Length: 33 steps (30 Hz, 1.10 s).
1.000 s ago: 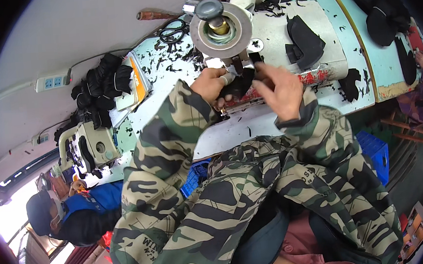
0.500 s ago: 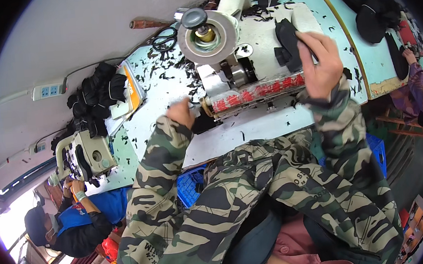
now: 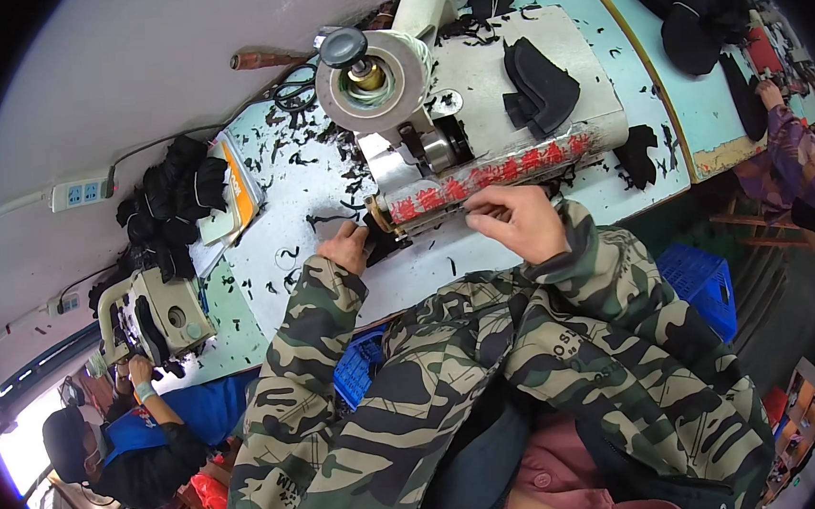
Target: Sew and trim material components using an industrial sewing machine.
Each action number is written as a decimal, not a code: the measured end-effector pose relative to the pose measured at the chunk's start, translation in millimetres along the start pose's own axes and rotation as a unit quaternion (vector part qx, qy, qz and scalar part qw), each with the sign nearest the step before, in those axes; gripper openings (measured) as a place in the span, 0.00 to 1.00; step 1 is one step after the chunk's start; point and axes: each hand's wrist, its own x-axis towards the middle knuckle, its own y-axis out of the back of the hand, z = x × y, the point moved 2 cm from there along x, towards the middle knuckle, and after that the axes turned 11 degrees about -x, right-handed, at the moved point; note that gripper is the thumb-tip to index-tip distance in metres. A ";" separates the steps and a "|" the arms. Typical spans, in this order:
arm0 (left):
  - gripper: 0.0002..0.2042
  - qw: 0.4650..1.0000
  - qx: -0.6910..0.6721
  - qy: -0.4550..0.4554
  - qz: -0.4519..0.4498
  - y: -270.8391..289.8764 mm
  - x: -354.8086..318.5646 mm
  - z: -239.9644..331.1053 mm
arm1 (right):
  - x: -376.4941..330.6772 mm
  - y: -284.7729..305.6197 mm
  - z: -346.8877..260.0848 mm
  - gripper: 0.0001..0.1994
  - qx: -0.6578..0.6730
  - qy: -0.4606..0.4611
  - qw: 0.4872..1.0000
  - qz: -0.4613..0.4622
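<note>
My left hand rests at the left front end of a cream bench machine with a red-marked front bar. Its fingers are curled against a small black piece of material, partly hidden under the machine's end. In front of the bar hovers my right hand, fingers bent, with a gap between thumb and forefinger and nothing visible between them. Curved black padded pieces lie stacked on the machine's flat top, untouched. A round wheel with a dark knob stands at the machine's left.
Black scraps litter the white table around scissors. Black bundles lie at left beside papers. A co-worker sits at another machine; another person's sleeve shows at right. A blue crate stands below the table.
My right hand has left the curved black pieces on the machine top and come down to the front bar. My left hand has settled at the small black piece. The view has shifted slightly.
</note>
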 end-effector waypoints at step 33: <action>0.13 0.726 -0.589 0.157 -0.319 96.4 43.4 86.8 | 22.7 -33.4 -25.7 0.10 -0.153 0.177 0.962 0.141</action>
